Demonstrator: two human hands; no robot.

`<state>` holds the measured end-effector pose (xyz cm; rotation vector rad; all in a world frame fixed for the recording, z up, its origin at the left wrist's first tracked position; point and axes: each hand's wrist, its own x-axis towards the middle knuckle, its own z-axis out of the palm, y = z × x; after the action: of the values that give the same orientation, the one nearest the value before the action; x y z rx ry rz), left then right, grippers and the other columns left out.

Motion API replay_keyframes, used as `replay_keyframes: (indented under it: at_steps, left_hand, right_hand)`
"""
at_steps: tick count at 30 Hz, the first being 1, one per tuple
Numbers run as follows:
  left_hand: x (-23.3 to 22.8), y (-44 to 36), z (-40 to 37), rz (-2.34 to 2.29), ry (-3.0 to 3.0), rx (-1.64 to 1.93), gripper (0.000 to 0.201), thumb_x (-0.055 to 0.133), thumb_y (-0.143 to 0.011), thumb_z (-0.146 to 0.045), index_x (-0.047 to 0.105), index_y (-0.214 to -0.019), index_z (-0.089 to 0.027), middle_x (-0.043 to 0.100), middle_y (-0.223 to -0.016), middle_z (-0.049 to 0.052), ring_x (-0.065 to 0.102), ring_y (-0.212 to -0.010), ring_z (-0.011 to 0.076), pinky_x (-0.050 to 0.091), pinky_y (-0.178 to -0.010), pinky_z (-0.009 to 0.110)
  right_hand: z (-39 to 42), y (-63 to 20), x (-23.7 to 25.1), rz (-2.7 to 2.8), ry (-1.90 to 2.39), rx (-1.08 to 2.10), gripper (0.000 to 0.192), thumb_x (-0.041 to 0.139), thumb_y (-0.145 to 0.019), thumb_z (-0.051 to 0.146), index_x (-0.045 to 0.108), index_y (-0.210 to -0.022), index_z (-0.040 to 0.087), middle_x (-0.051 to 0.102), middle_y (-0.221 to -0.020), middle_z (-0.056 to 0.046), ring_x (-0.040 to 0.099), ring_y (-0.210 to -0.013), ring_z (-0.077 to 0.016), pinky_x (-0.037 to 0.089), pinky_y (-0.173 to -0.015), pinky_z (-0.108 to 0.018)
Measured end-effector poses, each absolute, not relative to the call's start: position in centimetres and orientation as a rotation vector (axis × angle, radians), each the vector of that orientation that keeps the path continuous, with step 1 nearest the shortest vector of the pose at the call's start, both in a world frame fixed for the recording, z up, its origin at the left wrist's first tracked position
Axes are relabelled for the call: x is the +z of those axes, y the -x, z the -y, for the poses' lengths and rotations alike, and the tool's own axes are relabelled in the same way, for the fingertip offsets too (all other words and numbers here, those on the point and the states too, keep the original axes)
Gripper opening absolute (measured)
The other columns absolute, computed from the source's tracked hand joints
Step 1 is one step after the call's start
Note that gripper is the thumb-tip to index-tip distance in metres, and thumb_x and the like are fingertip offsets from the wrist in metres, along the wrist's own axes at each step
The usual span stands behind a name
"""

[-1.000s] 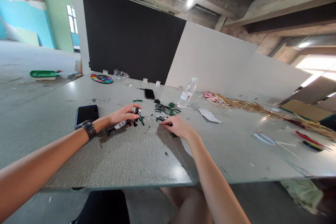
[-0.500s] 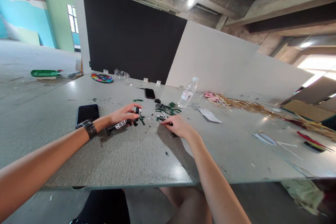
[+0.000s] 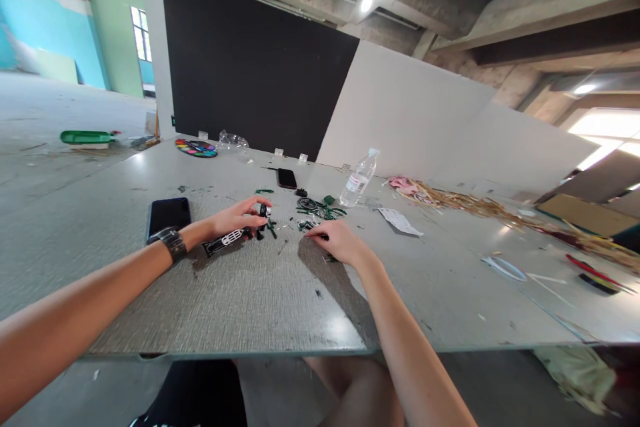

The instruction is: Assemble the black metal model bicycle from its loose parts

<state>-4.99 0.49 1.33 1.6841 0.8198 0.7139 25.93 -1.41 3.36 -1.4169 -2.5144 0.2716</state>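
My left hand (image 3: 241, 217) is closed, with thumb and forefinger around a small black part (image 3: 263, 209). Beneath it, a long black-and-white piece with a slotted pattern (image 3: 227, 241) slants toward the wrist. Dark green pieces (image 3: 271, 227) lie just right of those fingers. My right hand (image 3: 339, 240) rests low over the table, fingertips pinched together beside small dark parts (image 3: 306, 225); whatever they grip is too small to make out. Behind that hand sit green parts and a small black wheel (image 3: 307, 203). Tiny dark bits (image 3: 330, 258) show under the palm.
A clear water bottle (image 3: 359, 178) stands behind my right hand, near a printed paper sheet (image 3: 400, 221). One phone (image 3: 169, 217) lies by my left wrist, another (image 3: 287, 178) farther back. A paint palette (image 3: 196, 148) is back left. Straw-like strips (image 3: 460, 198) run along the right.
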Motion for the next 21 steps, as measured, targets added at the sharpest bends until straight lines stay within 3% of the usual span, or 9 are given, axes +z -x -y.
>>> replay_keyframes:
  at_steps: [11, 21]
  left_hand:
    - [1.6, 4.3, 0.0, -0.906, -1.785, 0.803, 0.057, 0.065, -0.086, -0.047, 0.046, -0.134, -0.021, 0.059, -0.093, 0.003, 0.064, -0.073, 0.0169, 0.051, -0.063, 0.030]
    - [0.9, 3.8, -0.9, -1.160, -1.949, 1.165, 0.052, 0.065, -0.084, -0.043, 0.053, -0.131, -0.023, 0.061, -0.089, 0.000, 0.059, -0.063, 0.0121, 0.048, -0.066, 0.028]
  right_hand:
    - [1.6, -25.1, 3.7, 2.397, 1.247, 0.198, 0.025, 0.057, -0.093, 0.016, 0.079, -0.101, 0.023, 0.078, -0.100, -0.005, 0.071, -0.090, -0.0203, 0.050, -0.082, -0.031]
    - [-1.4, -19.2, 7.9, 2.280, 0.958, 0.175, 0.021, 0.060, -0.093, 0.019, 0.079, -0.099, 0.025, 0.078, -0.096, -0.003, 0.068, -0.081, -0.0166, 0.049, -0.075, -0.029]
